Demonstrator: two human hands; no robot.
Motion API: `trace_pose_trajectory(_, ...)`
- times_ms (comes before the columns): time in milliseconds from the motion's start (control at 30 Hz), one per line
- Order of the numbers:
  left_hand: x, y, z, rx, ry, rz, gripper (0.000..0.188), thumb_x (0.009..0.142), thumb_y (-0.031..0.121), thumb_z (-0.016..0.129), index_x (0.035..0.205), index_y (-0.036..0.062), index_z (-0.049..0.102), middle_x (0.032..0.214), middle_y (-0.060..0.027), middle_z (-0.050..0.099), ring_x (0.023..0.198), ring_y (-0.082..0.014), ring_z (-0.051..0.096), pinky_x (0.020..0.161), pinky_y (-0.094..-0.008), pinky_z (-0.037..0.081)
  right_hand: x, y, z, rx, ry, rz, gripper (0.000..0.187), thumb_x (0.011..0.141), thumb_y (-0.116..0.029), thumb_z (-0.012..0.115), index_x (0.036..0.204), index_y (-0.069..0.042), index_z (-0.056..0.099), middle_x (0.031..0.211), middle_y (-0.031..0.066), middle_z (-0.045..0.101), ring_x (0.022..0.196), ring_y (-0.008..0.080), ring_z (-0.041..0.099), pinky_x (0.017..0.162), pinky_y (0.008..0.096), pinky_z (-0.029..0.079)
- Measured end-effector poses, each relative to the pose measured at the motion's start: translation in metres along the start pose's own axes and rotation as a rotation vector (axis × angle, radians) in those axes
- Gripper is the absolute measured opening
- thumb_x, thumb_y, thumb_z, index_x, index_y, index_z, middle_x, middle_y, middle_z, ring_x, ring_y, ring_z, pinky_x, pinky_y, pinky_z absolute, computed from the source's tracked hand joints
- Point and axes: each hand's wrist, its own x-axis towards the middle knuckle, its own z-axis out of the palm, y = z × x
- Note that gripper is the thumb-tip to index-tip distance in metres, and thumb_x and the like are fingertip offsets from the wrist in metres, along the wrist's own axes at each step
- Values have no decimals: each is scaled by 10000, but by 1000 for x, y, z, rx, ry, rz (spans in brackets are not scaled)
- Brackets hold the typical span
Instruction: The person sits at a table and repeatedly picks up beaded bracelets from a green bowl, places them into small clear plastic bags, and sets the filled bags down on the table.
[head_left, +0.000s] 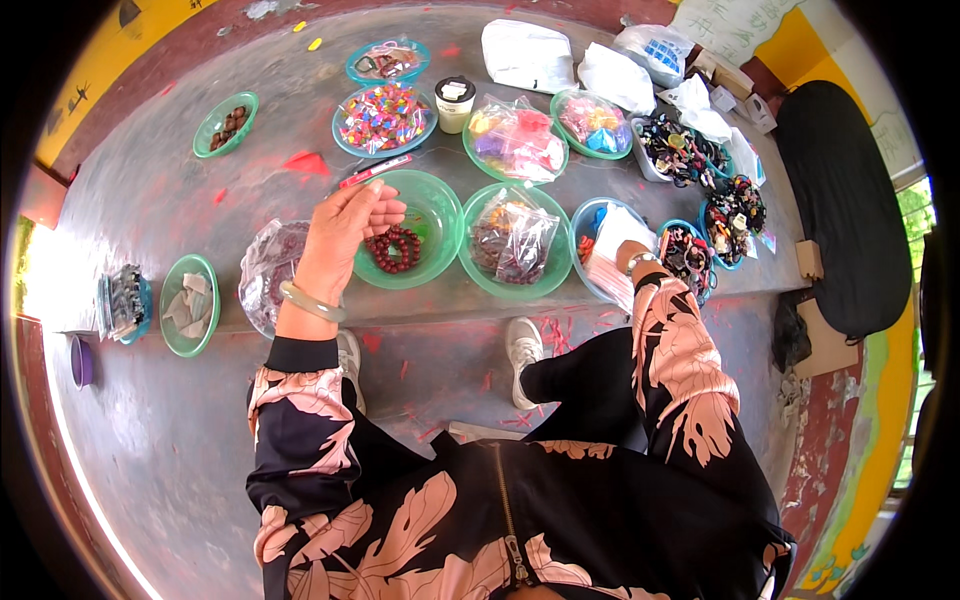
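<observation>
My left hand [352,217], with a pale bangle [312,302] at the wrist, hangs over the left edge of a green bowl [440,270]. Its fingers are loosely bent, and nothing shows in them. Dark red bead bracelets [393,252] lie in that bowl. Over at the right, my right hand [630,252] reaches into a blue bowl at a stack of white and pinkish flat packets [606,272]; its fingers are mostly hidden. Between the two, a second green bowl [478,284] holds clear bags [525,245] of dark beads.
Behind stand a bowl of colourful wrapped pieces [383,118], a lidded cup [454,105] and a red marker [376,171]. White bags [527,57] lie farther back. Containers of dark hair ties [735,215] crowd the right. At left are a clear bag [268,275] and another green bowl [190,340].
</observation>
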Motion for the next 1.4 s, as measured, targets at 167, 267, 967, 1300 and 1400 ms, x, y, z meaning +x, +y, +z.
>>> trace_pose_trajectory(167, 0, 1, 0, 7, -28, 12, 332, 919, 286, 493, 998, -21, 592, 888, -121, 644, 807, -172, 621, 732, -275, 479, 7, 17, 13, -91, 1, -65, 282, 812, -142, 435, 869, -44, 693, 917, 174, 650, 863, 299, 627, 784, 365, 481)
trace_pose_trajectory(267, 5, -2, 4, 9, -46, 18, 332, 918, 283, 491, 997, -24, 591, 891, -133, 645, 810, -180, 625, 738, -281, 483, 0, 29, 16, -68, 84, 68, 285, 819, -135, 429, 870, -37, 692, 913, 169, 654, 865, 293, 628, 786, 359, 485)
trace_pose_trajectory(967, 1, -7, 9, 96, -48, -49, 293, 915, 245, 488, 992, -20, 588, 897, -122, 645, 805, -171, 625, 738, -278, 491, -52, -30, -149, 1932, 644, 106, 179, 799, -157, 609, 836, 9, 667, 719, 66, 647, 660, 144, 617, 608, 261, 500)
trace_pose_trajectory(1300, -8, -16, 20, 77, -164, -72, 261, 899, 188, 519, 1036, -23, 587, 899, -104, 645, 789, -146, 620, 707, -253, 488, -147, -206, -248, 1778, 208, -343, 174, 773, -181, 667, 745, -10, 675, 632, 28, 626, 537, 80, 545, 505, 220, 438)
trace_pose_trajectory(1400, -10, -18, 20, 126, -170, -30, 226, 886, 167, 544, 1025, -5, 592, 890, -75, 639, 781, -128, 613, 666, -241, 478, -143, -218, -255, 1663, 177, -316, 178, 759, -188, 677, 745, -11, 675, 631, 23, 627, 538, 73, 545, 487, 216, 423)
